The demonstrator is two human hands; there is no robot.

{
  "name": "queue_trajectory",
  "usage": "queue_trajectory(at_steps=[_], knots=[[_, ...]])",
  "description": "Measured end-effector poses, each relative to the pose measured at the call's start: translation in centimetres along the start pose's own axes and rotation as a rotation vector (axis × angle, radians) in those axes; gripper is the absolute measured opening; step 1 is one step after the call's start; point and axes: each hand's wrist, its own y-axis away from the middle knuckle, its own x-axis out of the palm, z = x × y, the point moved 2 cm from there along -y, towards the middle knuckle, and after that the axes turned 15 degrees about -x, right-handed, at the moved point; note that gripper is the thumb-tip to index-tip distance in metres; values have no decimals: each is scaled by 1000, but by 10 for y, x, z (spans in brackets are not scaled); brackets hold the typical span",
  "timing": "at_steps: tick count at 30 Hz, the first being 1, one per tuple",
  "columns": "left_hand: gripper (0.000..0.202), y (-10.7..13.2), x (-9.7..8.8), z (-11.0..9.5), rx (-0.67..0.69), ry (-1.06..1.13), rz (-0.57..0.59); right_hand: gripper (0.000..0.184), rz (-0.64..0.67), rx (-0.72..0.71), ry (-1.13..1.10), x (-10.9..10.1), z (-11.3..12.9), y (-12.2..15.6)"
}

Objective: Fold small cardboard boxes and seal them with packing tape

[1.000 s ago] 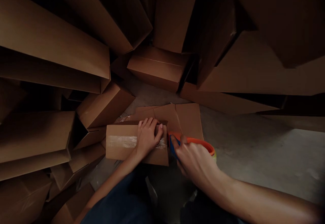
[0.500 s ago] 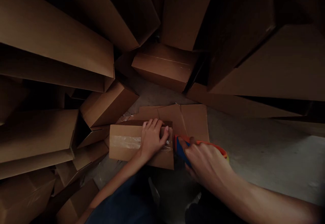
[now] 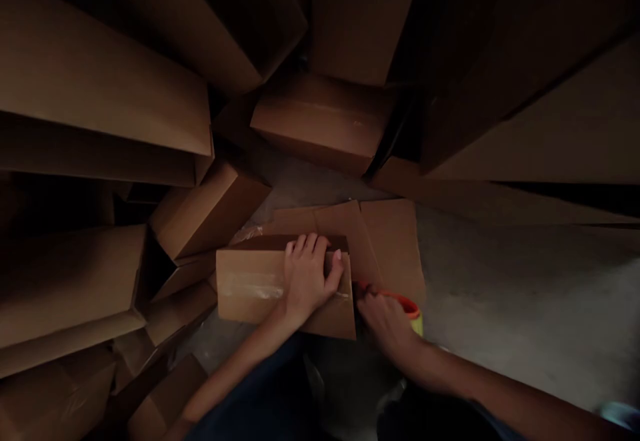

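A small cardboard box (image 3: 250,288) with a strip of clear tape along its upper face is in front of me. My left hand (image 3: 311,278) lies over its right half, the fingers hooked over the far edge and the thumb near the right end. Close beside that right end, my right hand (image 3: 386,321) is wrapped round a tape dispenser (image 3: 409,306), whose orange frame and yellow-green part show to the right of the knuckles. Its front end is hidden in shadow behind the fingers, so I cannot tell if it touches the box.
A flattened cardboard sheet (image 3: 393,241) lies on the concrete floor (image 3: 500,294) beyond the box. Larger cartons are stacked on the left (image 3: 100,81), and a reddish-brown carton (image 3: 320,118) stands ahead. More cartons (image 3: 560,121) rise at the right. A pale round item (image 3: 620,414) shows at the lower right.
My right hand has moved lower and a little left with the tape dispenser, and its blue part no longer shows. My left hand keeps its hold on the box. The view has shifted slightly.
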Motion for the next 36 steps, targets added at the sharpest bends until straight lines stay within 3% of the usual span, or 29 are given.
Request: queue_trajectory(at_steps=[2,5,9,11,15,18,22,24,27,31,36], knots=[[20,-2,0,1,15,-4,-4,36,98,92,77,-5,-7,4],[21,-3,0,2,14,2,2,27,188,218,66,-30,-23,10],[20,-3,-2,1,10,14,-15,47,25,468,115,-48,-41,13],[20,-2,-3,0,20,13,-27,59,-99,495,120,-33,-43,11],[21,-1,-3,1,35,0,-43,65,-307,425,-14,22,-42,2],[22,-1,-3,1,46,-2,-56,50,-576,361,-139,36,-39,0],[23,0,-2,0,59,-23,-88,42,-1186,487,-523,2,-32,-5],[24,0,-2,0,61,-44,-96,41,-1360,504,-722,-18,-26,-18],[25,1,-2,-1,68,-65,-102,43,-1350,337,-949,-35,-16,-45],[24,1,-1,-2,75,-89,-120,47,-1265,105,-1200,-31,-11,-65],[25,3,-1,-4,79,-100,-120,51,-1342,135,-1294,-12,-21,-69]])
